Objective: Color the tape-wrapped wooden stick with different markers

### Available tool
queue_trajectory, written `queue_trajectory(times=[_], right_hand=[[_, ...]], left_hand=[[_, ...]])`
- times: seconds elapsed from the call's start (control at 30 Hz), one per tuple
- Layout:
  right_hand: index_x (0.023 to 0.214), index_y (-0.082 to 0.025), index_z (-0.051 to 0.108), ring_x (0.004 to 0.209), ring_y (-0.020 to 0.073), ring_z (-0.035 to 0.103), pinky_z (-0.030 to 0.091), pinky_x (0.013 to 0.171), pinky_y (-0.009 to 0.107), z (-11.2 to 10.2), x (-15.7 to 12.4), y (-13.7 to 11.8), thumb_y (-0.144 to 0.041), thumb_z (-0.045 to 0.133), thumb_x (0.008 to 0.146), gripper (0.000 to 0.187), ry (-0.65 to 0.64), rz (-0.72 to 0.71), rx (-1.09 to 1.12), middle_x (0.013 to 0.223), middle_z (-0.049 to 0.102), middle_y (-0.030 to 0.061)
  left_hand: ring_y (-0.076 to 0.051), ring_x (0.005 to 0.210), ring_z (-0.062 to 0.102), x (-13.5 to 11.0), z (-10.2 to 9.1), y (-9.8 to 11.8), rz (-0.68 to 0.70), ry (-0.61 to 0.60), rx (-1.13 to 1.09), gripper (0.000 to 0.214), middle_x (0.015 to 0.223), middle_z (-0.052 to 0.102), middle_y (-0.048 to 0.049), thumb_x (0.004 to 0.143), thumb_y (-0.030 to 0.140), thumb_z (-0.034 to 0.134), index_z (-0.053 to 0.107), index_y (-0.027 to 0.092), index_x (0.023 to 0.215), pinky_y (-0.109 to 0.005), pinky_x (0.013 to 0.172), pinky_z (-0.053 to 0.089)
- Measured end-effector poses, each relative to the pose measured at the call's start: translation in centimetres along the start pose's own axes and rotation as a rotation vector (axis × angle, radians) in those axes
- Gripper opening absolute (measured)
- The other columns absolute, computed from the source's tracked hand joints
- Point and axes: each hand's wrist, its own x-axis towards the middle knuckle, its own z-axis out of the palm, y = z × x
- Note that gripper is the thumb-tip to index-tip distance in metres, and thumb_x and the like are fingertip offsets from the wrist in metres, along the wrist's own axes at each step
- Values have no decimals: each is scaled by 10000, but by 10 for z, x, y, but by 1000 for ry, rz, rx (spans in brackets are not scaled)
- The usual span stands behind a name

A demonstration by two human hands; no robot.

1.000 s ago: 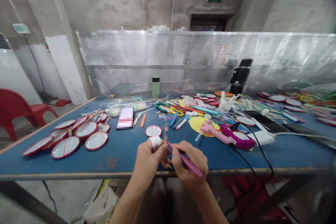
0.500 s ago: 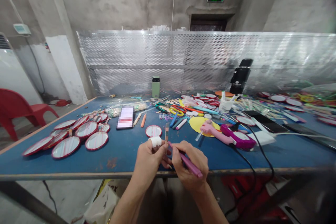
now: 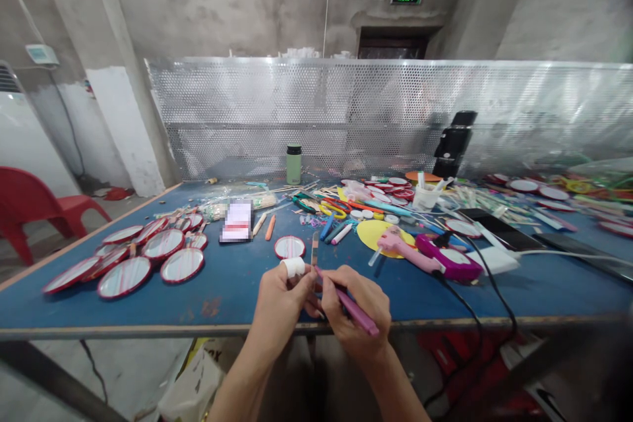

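Observation:
My left hand pinches a thin flat craft stick that stands upright, with coloured bands across it. A white wrap goes round one of its fingers. In my right hand is a pink-purple marker, gripped like a pen, its tip against or very close to the stick's lower part. Fingers hide the stick's bottom end. Just beyond my left hand lies a round white disc with a red rim.
Red-rimmed discs are piled at left, near a phone. Pens, scissors and sticks litter the middle. A pink glue gun rests on a yellow disc, its cable running off the front edge. A green bottle stands behind.
My right hand and the marker have shifted very slightly left, along the stick. My left hand and the stick stay almost where they were.

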Motion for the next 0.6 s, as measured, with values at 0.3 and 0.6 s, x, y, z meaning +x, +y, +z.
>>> queue_trajectory(times=[0.3, 0.6], right_hand=[[857, -180, 628, 583, 100, 602, 499, 599, 212, 2, -1, 1, -61, 579, 813, 135, -9, -4, 55, 679, 646, -3], [854, -178, 618, 587, 94, 594, 489, 599, 209, 2, -1, 2, -61, 585, 818, 127, -23, -13, 49, 677, 643, -8]], left_hand=[[-112, 397, 595, 0, -1, 0, 6, -4, -2, 148, 508, 634, 27, 734, 259, 711, 648, 127, 708, -188, 402, 492], [-103, 407, 598, 0, -2, -3, 13, -13, 1, 120, 522, 639, 34, 749, 234, 694, 651, 126, 716, -176, 408, 491]])
